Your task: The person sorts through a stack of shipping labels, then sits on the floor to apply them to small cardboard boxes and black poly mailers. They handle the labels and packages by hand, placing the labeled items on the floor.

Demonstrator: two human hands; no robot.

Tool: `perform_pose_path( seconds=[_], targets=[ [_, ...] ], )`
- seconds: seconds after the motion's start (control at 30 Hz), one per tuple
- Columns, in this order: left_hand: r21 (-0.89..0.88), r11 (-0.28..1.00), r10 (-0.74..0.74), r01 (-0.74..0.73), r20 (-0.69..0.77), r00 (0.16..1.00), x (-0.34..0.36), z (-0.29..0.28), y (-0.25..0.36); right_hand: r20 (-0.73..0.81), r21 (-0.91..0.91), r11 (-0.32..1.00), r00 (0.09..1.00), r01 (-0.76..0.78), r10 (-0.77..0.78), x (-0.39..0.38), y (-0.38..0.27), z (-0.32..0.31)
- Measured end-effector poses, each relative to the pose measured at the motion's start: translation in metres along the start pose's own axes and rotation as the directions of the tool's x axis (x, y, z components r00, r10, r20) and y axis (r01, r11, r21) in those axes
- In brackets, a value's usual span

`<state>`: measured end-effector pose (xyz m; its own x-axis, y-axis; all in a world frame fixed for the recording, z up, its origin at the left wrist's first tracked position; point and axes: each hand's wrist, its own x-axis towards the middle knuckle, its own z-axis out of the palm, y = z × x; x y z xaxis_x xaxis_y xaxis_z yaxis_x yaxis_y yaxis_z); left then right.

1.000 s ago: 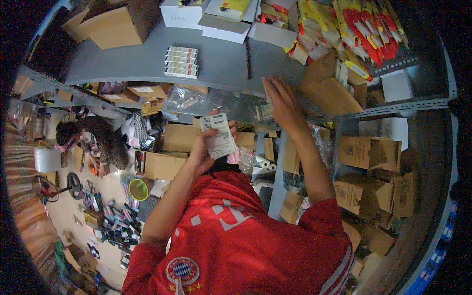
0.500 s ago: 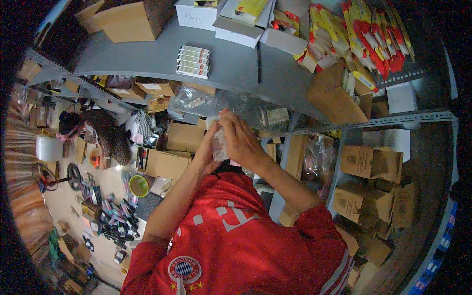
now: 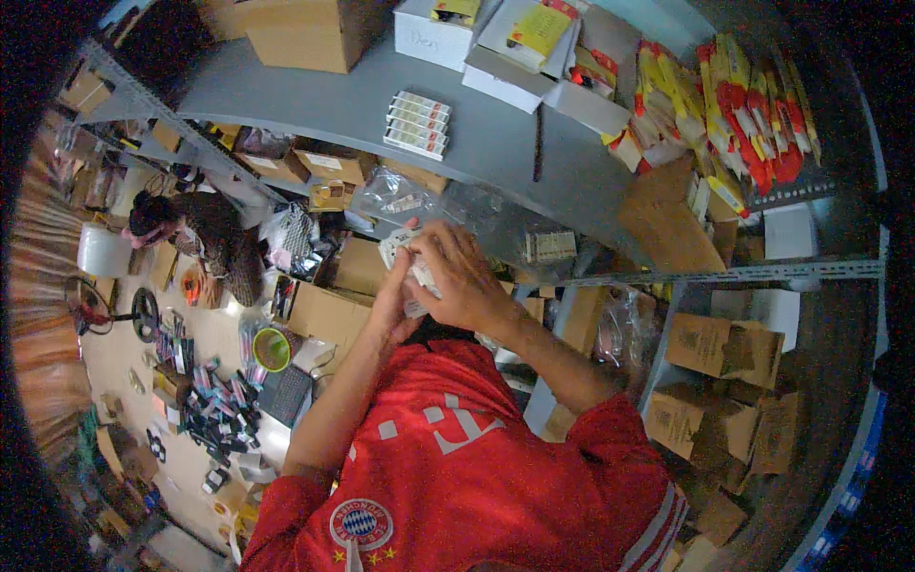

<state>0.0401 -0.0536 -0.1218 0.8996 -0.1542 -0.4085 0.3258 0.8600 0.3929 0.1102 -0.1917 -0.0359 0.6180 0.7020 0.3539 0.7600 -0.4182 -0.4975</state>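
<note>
Before my red shirt, my left hand (image 3: 394, 300) grips a stack of white printed labels (image 3: 396, 243). My right hand (image 3: 464, 276) is closed over the same stack, its fingers curled on the upper face and hiding much of it. Above, a pile of small white slim boxes (image 3: 416, 124) lies on the grey shelf (image 3: 276, 95). A further small bundle with printed faces (image 3: 549, 245) sits beneath clear plastic just right of my hands.
Cardboard boxes (image 3: 300, 29), white cartons (image 3: 429, 38) and red-yellow packets (image 3: 753, 124) crowd the shelf. More cardboard boxes (image 3: 696, 348) fill the lower right rack. At left another person (image 3: 205, 248) crouches among scattered goods, a keyboard (image 3: 286, 391) and a green-rimmed bin (image 3: 272, 348).
My right hand has come down and left from the shelf edge onto the label stack in my left hand, its fingers now curled over it. The shelves appear farther right and lower in view.
</note>
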Motion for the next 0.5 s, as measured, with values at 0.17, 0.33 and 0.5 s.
perform_pose_path(
  seconds=[0.17,0.33,0.5],
  targets=[
    [-0.195,0.980,-0.045,0.040,-0.020,0.999,-0.012,-0.016,0.014,0.114,0.311,0.945,0.983,0.105,-0.146,0.039,0.016,-0.031],
    [-0.071,0.980,0.177,-0.184,-0.094,0.980,-0.035,-0.015,0.013,-0.047,-0.220,0.974,0.997,0.051,-0.063,0.115,0.070,-0.031],
    [-0.095,0.972,0.209,-0.216,-0.079,0.975,-0.065,-0.022,0.009,0.104,-0.140,0.986,0.992,0.089,-0.075,0.151,0.107,-0.013]
  ],
)
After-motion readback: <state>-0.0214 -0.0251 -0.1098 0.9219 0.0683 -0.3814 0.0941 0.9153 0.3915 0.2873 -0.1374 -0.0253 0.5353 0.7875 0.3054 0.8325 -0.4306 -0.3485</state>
